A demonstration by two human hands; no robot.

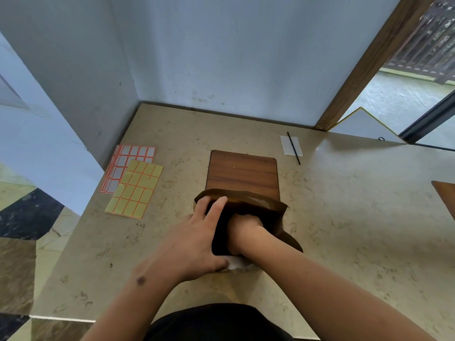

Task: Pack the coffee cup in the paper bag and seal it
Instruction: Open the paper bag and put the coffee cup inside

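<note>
A brown paper bag [270,210] stands open-mouthed on the stone table [357,230], at the near edge of a wooden board [242,171]. My left hand [197,242] grips the bag's left wall, fingers over the rim and thumb at the near side. My right hand [246,226] reaches down into the bag's mouth; its fingers are hidden inside. The coffee cup is not visible. Something crumpled and white [240,265] shows at the bag's near edge, between my wrists.
Yellow label sheets [135,190] and white, red-edged label sheets [130,156] lie to the left. A black straw [293,147] rests on a white paper [290,145] at the back right. Another wooden board [446,195] pokes in at the right edge. Walls close the back and left.
</note>
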